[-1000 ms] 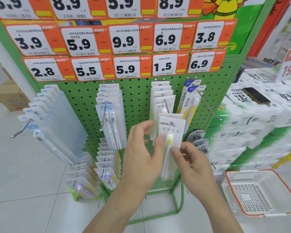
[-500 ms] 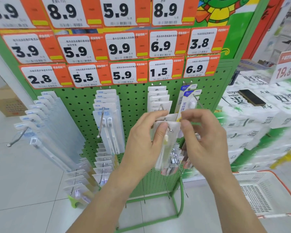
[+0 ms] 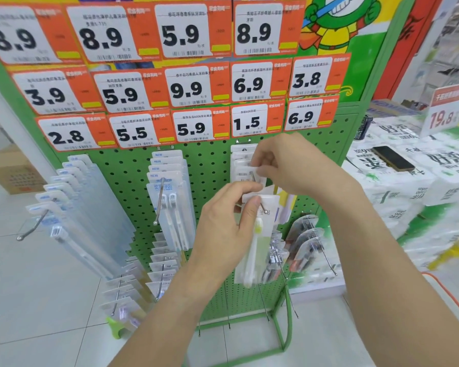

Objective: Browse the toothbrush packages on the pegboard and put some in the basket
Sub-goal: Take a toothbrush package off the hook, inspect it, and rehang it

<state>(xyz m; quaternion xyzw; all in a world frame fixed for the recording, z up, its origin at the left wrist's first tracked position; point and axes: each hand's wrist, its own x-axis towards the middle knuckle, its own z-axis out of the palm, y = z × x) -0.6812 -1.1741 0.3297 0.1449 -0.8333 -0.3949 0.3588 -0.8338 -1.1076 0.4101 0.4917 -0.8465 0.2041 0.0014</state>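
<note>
Item: clear-carded yellow-bristle toothbrush pkg [image 3: 257, 234], below 1.5 tag [image 3: 255, 120]. My L hand [image 3: 223, 234] pinches it for inspection; R hand [image 3: 284, 165] pinches hung pkgs [image 3: 243, 161] above, parting them.

I get 1 head-worn view, looking forward and slightly down, close to the green pegboard [image 3: 212, 165], with both forearms reaching in from below.

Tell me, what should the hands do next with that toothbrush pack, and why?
Probably slide the front toothbrush package forward off the hook's tip. The left hand already pinches its top, but the hook seems still to pass through its hanging hole, so it is not free yet. The right hand fingers the packages behind, perhaps holding them back.
</note>
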